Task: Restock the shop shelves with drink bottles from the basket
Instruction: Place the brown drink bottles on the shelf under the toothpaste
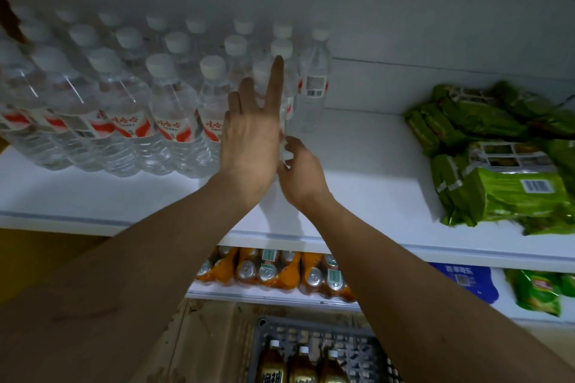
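Our left hand (249,137) lay flat, fingers straight, against a water bottle (287,102) on the shelf (357,183); our right hand (300,171) pinched its base.

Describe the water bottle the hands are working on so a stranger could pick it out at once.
Start at the upper white shelf, where clear water bottles with white caps stand in rows on the left. Go to the right end of the front row. The bottle there is mostly hidden: the left hand rests flat against it and the right hand grips its base.
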Demonstrator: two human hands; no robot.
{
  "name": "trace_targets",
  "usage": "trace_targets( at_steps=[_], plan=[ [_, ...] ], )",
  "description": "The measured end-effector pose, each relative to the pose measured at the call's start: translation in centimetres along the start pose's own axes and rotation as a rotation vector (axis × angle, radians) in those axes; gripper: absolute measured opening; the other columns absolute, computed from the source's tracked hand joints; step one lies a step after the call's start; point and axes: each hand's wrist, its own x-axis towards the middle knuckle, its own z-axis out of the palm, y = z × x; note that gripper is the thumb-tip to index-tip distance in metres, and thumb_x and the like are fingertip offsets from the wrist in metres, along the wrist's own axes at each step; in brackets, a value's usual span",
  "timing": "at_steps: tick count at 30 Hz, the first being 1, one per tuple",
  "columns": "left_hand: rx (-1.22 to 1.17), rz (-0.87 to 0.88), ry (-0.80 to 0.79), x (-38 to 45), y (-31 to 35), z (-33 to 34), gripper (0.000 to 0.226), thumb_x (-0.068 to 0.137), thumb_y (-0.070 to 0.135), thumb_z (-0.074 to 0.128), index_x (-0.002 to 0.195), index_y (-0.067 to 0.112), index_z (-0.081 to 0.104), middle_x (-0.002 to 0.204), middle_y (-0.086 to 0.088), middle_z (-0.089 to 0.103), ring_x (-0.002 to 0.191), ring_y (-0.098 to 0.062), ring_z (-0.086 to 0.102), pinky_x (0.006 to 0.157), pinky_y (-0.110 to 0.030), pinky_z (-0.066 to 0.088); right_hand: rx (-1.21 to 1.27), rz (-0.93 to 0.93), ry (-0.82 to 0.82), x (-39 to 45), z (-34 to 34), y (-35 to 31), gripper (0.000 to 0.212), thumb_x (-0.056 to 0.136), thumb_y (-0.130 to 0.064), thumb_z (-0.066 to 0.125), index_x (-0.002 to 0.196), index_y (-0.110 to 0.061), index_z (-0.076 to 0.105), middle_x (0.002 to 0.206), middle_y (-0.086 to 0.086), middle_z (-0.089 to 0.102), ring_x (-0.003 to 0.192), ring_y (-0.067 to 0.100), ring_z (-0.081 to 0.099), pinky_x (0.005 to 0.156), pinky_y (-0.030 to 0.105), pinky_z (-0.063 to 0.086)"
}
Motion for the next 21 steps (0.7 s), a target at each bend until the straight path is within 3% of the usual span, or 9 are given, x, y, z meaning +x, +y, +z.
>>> trace_targets(
  at_steps=[2,4,7,11,14,16,19,21],
  plan=[
    [-0.057,-0.034,-0.038,-2.3,0.4,0.1,0.1,0.082,0.0,0.073,0.159,0.019,0.012,0.154,-0.027,0.028,0.134,-0.042,0.041,0.102,-0.048,0.049,0.043,-0.007,0.021,-1.4,-0.2,0.4,0.039,0.101,-0.017,0.052,0.139,-0.011,0.047,0.135,0.008,0.059,0.118,0.026,0.057,0.097,0.037,0.048],
    [-0.177,-0.083,-0.038,-6.0,0.8,0.3,0.087,0.089,0.007,0.065,0.159,0.013,0.013,0.16,-0.023,0.021,0.145,-0.039,0.027,0.114,-0.049,0.039,0.065,-0.036,0.051,-3.3,-0.3,1.3,0.038,0.103,-0.021,0.05,0.141,-0.015,0.047,0.136,0.002,0.058,0.121,0.02,0.055,0.096,0.031,0.045],
    [-0.285,-0.046,-0.052,-12.7,1.6,1.1,0.065,0.096,0.014,0.058,0.154,0.007,0.031,0.155,-0.02,0.033,0.144,-0.035,0.033,0.114,-0.05,0.038,-0.014,-0.091,0.092,-6.3,-0.5,4.3,0.041,0.104,-0.023,0.046,0.144,-0.018,0.045,0.143,-0.001,0.053,0.13,0.014,0.047,0.108,0.027,0.038],
    [-0.337,-0.001,-0.225,-19.9,1.9,2.1,0.053,0.098,0.022,0.052,0.149,0.013,0.04,0.152,-0.011,0.039,0.141,-0.03,0.039,0.111,-0.05,0.04,-0.188,-0.264,0.107,-10.7,-1.6,8.5,0.038,0.103,-0.02,0.048,0.14,-0.014,0.051,0.14,0.003,0.055,0.13,0.013,0.044,0.106,0.012,0.026],
    [-0.343,0.048,-0.348,-23.1,1.5,2.7,0.049,0.101,0.031,0.042,0.146,0.013,0.045,0.148,-0.009,0.046,0.137,-0.03,0.043,0.109,-0.049,0.041,-0.25,-0.314,0.076,-13.8,-2.6,11.3,0.041,0.1,-0.019,0.051,0.14,-0.01,0.052,0.14,0.006,0.055,0.131,0.014,0.043,0.11,0.022,0.032],
    [-0.295,0.054,-0.529,-25.0,1.2,2.9,0.054,0.1,0.04,0.034,0.147,0.017,0.042,0.149,-0.008,0.045,0.139,-0.03,0.041,0.11,-0.05,0.039,-0.291,-0.289,0.01,-16.4,-2.8,13.6,0.043,0.101,-0.025,0.05,0.141,-0.011,0.051,0.143,0.006,0.053,0.132,0.017,0.043,0.11,0.03,0.036],
    [-0.153,0.045,-0.852,-27.0,0.7,3.1,0.068,0.096,0.056,0.017,0.152,0.023,0.035,0.155,-0.003,0.04,0.146,-0.025,0.03,0.118,-0.045,0.029,-0.479,-0.145,-0.227,-20.0,-2.8,17.1,0.056,0.102,-0.047,0.037,0.152,-0.024,0.035,0.157,0.001,0.036,0.143,0.019,0.031,0.116,0.042,0.033],
    [-0.12,0.006,-1.028,-28.4,0.7,3.6,0.065,0.1,0.058,0.02,0.156,0.025,0.027,0.161,-0.001,0.03,0.151,-0.023,0.018,0.122,-0.043,0.02,-0.59,-0.012,-0.382,-22.1,-3.0,19.3,0.06,0.102,-0.054,0.029,0.156,-0.03,0.022,0.164,-0.003,0.02,0.151,0.018,0.016,0.122,0.045,0.022]
  ],
)
